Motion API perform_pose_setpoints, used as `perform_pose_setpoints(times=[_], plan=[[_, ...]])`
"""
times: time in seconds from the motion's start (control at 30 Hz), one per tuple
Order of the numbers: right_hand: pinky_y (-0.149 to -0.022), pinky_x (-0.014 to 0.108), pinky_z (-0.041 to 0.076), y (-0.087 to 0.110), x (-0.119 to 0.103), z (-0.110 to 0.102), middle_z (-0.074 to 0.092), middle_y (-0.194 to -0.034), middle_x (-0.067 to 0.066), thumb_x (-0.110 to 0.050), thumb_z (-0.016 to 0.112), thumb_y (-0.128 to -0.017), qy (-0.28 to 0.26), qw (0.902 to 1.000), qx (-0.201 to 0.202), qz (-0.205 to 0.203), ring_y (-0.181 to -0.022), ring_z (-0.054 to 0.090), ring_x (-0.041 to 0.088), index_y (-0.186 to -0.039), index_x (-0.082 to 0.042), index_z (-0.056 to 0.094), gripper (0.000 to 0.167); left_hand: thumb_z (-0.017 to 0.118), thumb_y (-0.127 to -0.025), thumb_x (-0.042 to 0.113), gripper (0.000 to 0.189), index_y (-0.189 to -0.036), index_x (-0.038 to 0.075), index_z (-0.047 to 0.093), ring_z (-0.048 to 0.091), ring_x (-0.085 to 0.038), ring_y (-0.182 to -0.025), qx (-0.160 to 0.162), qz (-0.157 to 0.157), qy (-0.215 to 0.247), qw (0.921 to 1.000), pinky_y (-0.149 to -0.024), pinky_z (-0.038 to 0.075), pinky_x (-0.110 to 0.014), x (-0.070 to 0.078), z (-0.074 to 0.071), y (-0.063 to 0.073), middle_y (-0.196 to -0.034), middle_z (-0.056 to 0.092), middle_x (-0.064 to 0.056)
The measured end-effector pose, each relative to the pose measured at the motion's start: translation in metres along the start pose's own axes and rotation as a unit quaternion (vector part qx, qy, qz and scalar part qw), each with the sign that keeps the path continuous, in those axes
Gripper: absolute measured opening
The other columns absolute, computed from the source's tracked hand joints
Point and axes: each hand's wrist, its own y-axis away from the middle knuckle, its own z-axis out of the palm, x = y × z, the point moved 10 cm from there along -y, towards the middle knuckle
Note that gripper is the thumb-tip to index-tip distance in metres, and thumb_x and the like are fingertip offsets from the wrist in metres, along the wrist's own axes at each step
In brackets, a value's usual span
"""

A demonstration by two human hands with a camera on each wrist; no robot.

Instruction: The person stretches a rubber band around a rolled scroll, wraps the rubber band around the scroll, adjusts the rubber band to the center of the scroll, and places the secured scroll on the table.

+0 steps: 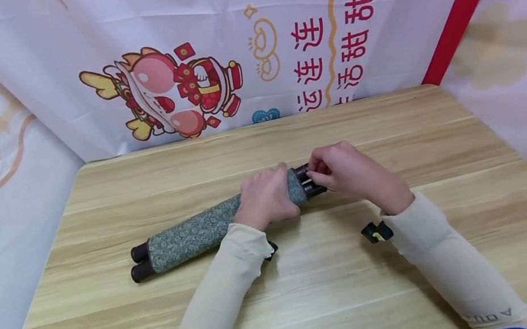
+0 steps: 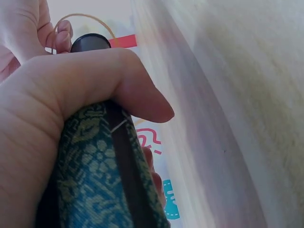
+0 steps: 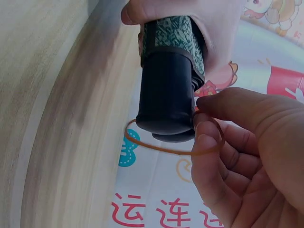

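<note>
A rolled scroll point(image 1: 192, 234) in green patterned brocade lies slantwise on the table, with paired dark roller ends point(image 1: 143, 271) at both sides. My left hand point(image 1: 265, 196) grips it near its right end, thumb over the near side and fingers round the far side. At that right end my right hand point(image 1: 348, 174) pinches a thin orange-brown rubber band point(image 3: 166, 151) between thumb and forefinger. In the right wrist view the band loops about the tip of the black roller ends point(image 3: 166, 95), hanging loose below them; part of it is hidden behind the knob.
The wood-grain table point(image 1: 315, 294) carries the scroll. A white printed cloth point(image 1: 198, 13) with red characters and a cartoon figure hangs behind the table's far edge. More printed cloth point(image 1: 1, 171) stands along the left side.
</note>
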Motion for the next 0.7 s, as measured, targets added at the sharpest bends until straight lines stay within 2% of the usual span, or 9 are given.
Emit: perform_pose_setpoints(times=[0.37,0.7], plan=[[-0.066,0.028,0.061,0.003,-0.006,-0.001,0.075,-0.088,0.008,-0.011,0.071,-0.098,-0.006,0.9997,0.012,0.020,-0.075,0.069,0.017,-0.098,-0.004,0.073,0.008,0.087,-0.069,0.040,0.063,-0.119,0.015,0.060,0.065,-0.022,-0.079,0.008,-0.008,0.007,0.9999,-0.062,0.052,-0.045,-0.004,-0.003,-0.002,-0.092,0.069,-0.004],[-0.067,0.029,0.062,0.005,-0.012,0.000,0.076,-0.088,0.009,-0.012,0.073,-0.098,-0.008,0.9988,0.039,0.029,-0.076,0.071,0.017,-0.098,-0.004,0.073,0.008,0.087,-0.069,0.039,0.057,-0.114,0.016,0.060,0.063,-0.021,-0.074,0.005,0.002,0.002,1.0000,-0.058,0.048,-0.043,0.001,-0.001,0.000,-0.083,0.064,0.000]])
